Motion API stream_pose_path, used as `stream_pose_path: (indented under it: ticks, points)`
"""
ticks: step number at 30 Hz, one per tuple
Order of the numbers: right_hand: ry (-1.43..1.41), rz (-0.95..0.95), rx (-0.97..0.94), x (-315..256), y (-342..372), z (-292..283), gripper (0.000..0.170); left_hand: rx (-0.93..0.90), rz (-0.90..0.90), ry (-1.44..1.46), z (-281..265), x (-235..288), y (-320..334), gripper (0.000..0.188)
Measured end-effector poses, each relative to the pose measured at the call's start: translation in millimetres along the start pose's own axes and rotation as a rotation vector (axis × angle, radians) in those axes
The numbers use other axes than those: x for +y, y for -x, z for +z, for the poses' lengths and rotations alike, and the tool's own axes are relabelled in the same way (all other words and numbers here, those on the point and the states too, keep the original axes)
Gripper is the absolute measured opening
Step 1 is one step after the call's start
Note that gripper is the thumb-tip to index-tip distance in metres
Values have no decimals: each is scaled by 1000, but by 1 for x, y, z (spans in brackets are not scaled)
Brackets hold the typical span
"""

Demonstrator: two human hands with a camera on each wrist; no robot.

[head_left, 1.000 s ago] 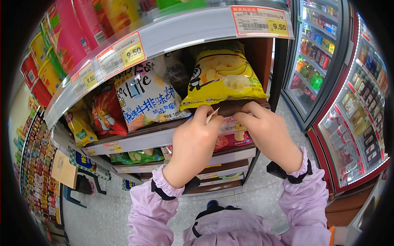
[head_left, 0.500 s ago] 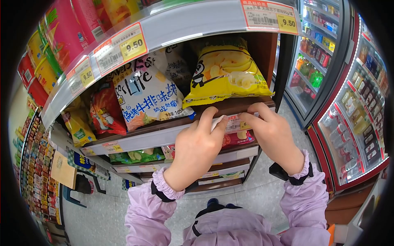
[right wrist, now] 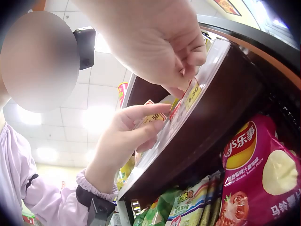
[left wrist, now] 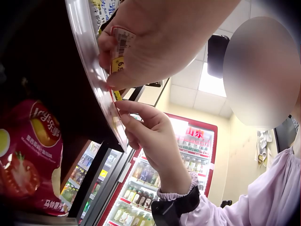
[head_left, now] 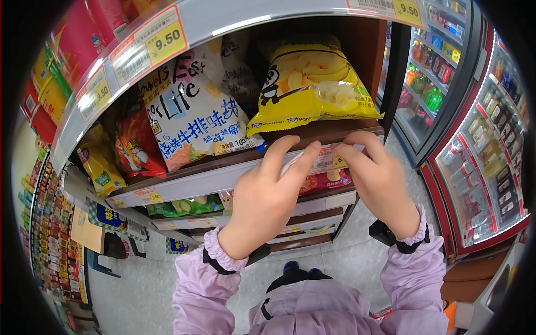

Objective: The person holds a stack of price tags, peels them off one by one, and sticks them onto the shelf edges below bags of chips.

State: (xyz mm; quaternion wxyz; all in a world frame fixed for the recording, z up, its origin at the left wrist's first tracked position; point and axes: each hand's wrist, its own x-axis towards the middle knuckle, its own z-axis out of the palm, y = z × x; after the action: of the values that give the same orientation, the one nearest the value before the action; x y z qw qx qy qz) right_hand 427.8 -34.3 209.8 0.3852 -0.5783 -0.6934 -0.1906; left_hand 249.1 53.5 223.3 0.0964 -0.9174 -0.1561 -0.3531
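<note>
My left hand [head_left: 262,198] holds a small paper price tag [left wrist: 122,44] marked 6.50 between its fingers and palm. Its fingertips are right at the front price strip [head_left: 218,176] of the shelf. A second 6.50 price tag [right wrist: 192,98] sits in that strip, between the two hands. At its right end, my right hand [head_left: 385,187] pinches the tag's edge with thumb and fingers. Just above both hands, a yellow banana-snack bag [head_left: 312,92] lies on the shelf. Left of it stands a white snack bag [head_left: 195,117] with blue lettering.
Red [head_left: 139,148] and yellow snack bags [head_left: 100,167] fill the shelf's left end. Below hangs a magenta chip bag [right wrist: 261,165] beside green bags [head_left: 187,205]. An upper shelf edge [head_left: 268,22] overhangs the hands. Drink coolers [head_left: 486,151] stand to the right.
The head view has shifted closer over the shelf, and the bags appear slightly higher. The tag in the left hand has turned more edge-on. Both hands remain at the price strip.
</note>
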Motion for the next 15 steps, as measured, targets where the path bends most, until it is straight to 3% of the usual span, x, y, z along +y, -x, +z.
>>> stream_pose_path:
  ticks: [3, 5, 6, 7, 9, 15]
  points:
    - [-60, 17, 56, -5, 3, 1, 28, -6, -15, 209, -1, 0, 3, 55]
    - [-109, 7, 91, -10, 6, 2, 25, 90, -24, 592, 2, 0, 6, 58]
    - [-230, 55, 66, -13, 9, 3, 23, -150, -247, 852, -7, 3, 12, 62]
    - [-350, 103, 40, -16, 11, 3, 21, -154, -253, 852, -11, 3, 13, 62]
    - [-471, 163, -22, -23, 15, 2, 21, -375, -497, 1318, -14, 4, 16, 68]
    - [-751, 332, -198, -28, 28, 17, 17, -562, -577, 1449, -9, 8, 26, 70]
